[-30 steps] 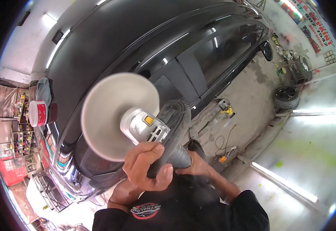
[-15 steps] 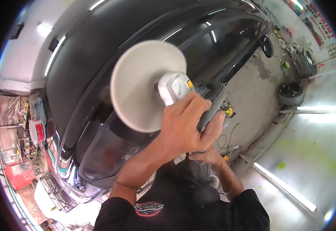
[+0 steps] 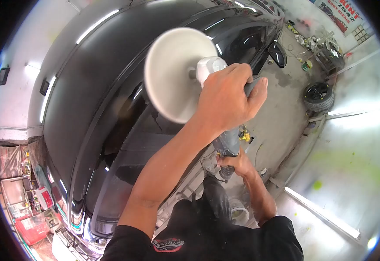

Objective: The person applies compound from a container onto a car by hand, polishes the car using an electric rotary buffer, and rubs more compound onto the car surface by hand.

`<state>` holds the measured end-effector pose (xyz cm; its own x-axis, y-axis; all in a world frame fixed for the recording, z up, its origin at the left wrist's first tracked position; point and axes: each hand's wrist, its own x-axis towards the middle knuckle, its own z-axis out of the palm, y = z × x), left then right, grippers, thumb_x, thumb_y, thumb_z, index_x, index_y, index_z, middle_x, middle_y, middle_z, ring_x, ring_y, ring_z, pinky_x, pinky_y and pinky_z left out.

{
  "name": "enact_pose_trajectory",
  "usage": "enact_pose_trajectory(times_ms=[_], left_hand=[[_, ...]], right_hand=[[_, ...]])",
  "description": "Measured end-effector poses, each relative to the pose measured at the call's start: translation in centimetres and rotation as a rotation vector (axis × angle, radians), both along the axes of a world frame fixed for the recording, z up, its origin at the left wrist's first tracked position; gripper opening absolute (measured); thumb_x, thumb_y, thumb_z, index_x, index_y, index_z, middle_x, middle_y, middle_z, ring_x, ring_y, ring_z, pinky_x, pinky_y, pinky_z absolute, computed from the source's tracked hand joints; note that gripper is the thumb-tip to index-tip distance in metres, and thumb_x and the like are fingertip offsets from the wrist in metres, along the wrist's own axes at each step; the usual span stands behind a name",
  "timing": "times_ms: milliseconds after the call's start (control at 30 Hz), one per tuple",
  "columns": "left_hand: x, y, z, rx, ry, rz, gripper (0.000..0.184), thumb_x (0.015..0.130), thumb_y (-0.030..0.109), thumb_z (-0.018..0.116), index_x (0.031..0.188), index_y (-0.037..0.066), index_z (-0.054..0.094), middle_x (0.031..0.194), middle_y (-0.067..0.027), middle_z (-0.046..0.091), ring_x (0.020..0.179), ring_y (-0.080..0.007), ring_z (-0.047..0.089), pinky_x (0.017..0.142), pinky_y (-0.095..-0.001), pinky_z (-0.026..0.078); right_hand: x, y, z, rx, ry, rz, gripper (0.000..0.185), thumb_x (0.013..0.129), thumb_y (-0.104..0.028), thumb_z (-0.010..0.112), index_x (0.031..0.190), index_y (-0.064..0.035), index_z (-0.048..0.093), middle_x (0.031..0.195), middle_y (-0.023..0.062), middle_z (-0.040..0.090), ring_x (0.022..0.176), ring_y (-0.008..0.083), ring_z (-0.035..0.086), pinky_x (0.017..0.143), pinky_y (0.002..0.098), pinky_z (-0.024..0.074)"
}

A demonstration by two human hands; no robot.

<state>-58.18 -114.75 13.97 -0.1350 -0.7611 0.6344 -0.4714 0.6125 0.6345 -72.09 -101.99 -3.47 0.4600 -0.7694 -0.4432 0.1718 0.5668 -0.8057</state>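
Observation:
My left hand is wrapped over the front of a polisher, just behind its white head. The fingers of my right hand close around the rear of the polisher's body, lower down and nearer my torso. A wide round white pad is mounted on the polisher's head, on the left. Beyond it lies the glossy black side of a car, with windows and long light reflections. Whether the pad touches the car I cannot tell.
A side mirror juts out from the car toward the right. A wheel with a tire lies on the concrete floor by the wall. Near my legs is a white bucket. A red box and shelving stand at the lower left.
Both hands and the polisher have shifted up and away from my body, with the pad farther along the car. The head view has turned slightly. The hold on the polisher stays.

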Motion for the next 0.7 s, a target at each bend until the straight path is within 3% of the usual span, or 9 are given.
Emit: enact_pose_trajectory(times_ms=[133,333,500,533,633,700], left_hand=[[-3.1,-5.6,-0.6,-0.007,0.008,-0.018,0.033,0.087,0.027,0.07,0.068,0.001,0.06,0.063,-0.0193,0.062,0.059,-0.038,0.063,0.056,-0.0429,0.049],[-4.6,-9.0,-0.7,0.04,0.008,-0.001,0.037,0.086,0.029,0.069,0.066,0.001,0.058,0.062,-0.0191,0.062,0.06,-0.0394,0.063,0.056,-0.0459,0.049],[-1.4,-3.7,-0.3,0.025,-0.007,0.008,0.029,0.086,0.026,0.072,0.075,0.003,0.059,0.07,-0.0163,0.062,0.061,-0.0376,0.061,0.055,-0.0437,0.048],[-0.4,-2.0,-0.2,0.016,-0.02,0.014,0.026,0.085,0.024,0.073,0.078,0.003,0.059,0.072,-0.015,0.063,0.061,-0.0361,0.061,0.054,-0.042,0.047],[2.4,3.3,0.8,0.002,-0.037,0.032,0.02,0.081,0.017,0.076,0.083,0.002,0.062,0.072,-0.012,0.061,0.059,-0.0301,0.06,0.052,-0.0378,0.048],[3.5,5.7,1.2,-0.005,-0.044,0.033,0.02,0.079,0.014,0.076,0.086,0.0,0.064,0.072,-0.0126,0.061,0.06,-0.0285,0.061,0.053,-0.0365,0.049]], right_hand=[[-0.6,-4.0,-0.7,0.024,-0.089,-0.216,0.045,0.068,-0.003,0.078,0.11,0.0025,0.062,0.085,0.0109,0.069,0.07,0.0222,0.067,0.067,0.0369,0.0544],[-0.9,-7.3,0.7,0.086,-0.11,-0.208,0.045,0.068,-0.003,0.076,0.11,0.0013,0.062,0.084,0.0093,0.066,0.07,0.0232,0.065,0.066,0.0386,0.0551],[-1.0,-3.1,-2.1,-0.046,0.077,-0.084,0.043,0.068,-0.01,0.08,0.107,-0.0014,0.065,0.092,0.0082,0.07,0.08,0.0201,0.066,0.074,0.0356,0.0539],[-0.8,-2.1,-1.9,-0.051,0.074,-0.018,0.045,0.069,-0.014,0.083,0.11,-0.0019,0.067,0.099,0.0074,0.071,0.088,0.0178,0.066,0.08,0.0344,0.0528],[0.4,0.2,2.1,-0.138,0.224,0.16,0.051,0.069,-0.015,0.086,0.114,-0.0016,0.067,0.101,0.0064,0.071,0.091,0.0176,0.065,0.084,0.0347,0.052],[0.8,1.6,1.6,-0.102,0.158,0.209,0.054,0.067,-0.017,0.087,0.115,-0.0018,0.067,0.101,0.0057,0.071,0.092,0.0172,0.065,0.083,0.0347,0.0519]])
